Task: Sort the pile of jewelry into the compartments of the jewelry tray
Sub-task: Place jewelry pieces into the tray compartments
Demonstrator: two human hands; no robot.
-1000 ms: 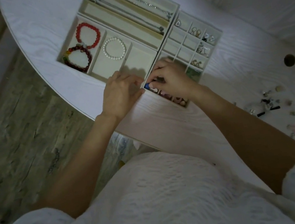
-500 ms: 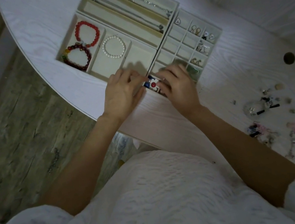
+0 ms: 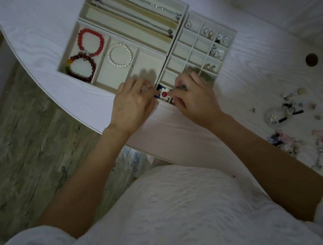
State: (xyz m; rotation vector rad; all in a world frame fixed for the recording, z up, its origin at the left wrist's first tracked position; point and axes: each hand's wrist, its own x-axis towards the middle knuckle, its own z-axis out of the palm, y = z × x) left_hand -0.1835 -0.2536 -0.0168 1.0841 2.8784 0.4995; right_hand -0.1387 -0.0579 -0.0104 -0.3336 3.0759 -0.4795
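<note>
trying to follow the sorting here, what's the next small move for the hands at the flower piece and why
Probably let go of the flower piece and draw both hands back. It already sits at the near corner compartment of the small-grid tray, with the left hand and right hand closed in on either side. Then the right hand could reach for the loose pile on the table.

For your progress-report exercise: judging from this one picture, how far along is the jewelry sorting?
Done: the red bracelet, dark beaded bracelet and pearl bracelet lie in tray compartments, necklaces in the long slots, earrings in some small cells. In hand: both the left hand and right hand work at the flower piece at the tray's near edge. Left: a scattered pile on the table.
</note>
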